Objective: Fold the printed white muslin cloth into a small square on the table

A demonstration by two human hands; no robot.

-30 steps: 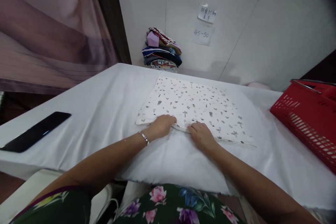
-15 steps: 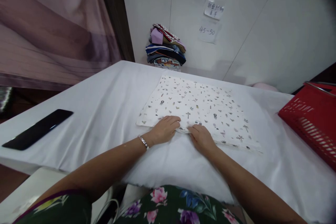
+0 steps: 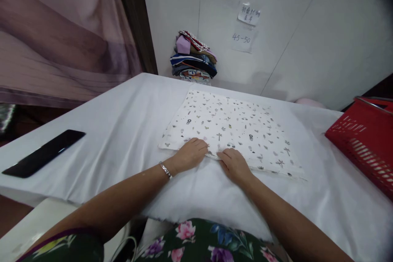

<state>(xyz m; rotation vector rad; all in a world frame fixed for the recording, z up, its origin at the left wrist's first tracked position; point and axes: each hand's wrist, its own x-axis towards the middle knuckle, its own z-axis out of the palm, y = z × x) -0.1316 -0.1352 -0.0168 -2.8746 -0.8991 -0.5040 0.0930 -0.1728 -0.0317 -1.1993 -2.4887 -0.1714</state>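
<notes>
Wall note [image 3: 242, 37] reads "45-50"; upper note [image 3: 249, 14] illegible. Cloth [image 3: 229, 129] flat mid-desk [image 3: 123, 114]. Left hand [image 3: 190, 153], right hand [image 3: 235, 164] on its near hem, fingers together; pinching or pressing, can't tell. Clothes pile [image 3: 193, 55] behind, phone [image 3: 44, 153] left, red basket [image 3: 362, 139] right.

- My left hand [image 3: 190, 154] lies palm down, the fingers bent a little and pointing to the right.
- My right hand [image 3: 235, 163] lies palm down just beside it, knuckles up and fingers curled. The two hands are near but not touching.
- Both forearms [image 3: 129, 190] are bare and stretch forward, coming closer together toward the hands.
- Whether the fingers pinch something, I cannot tell.
</notes>
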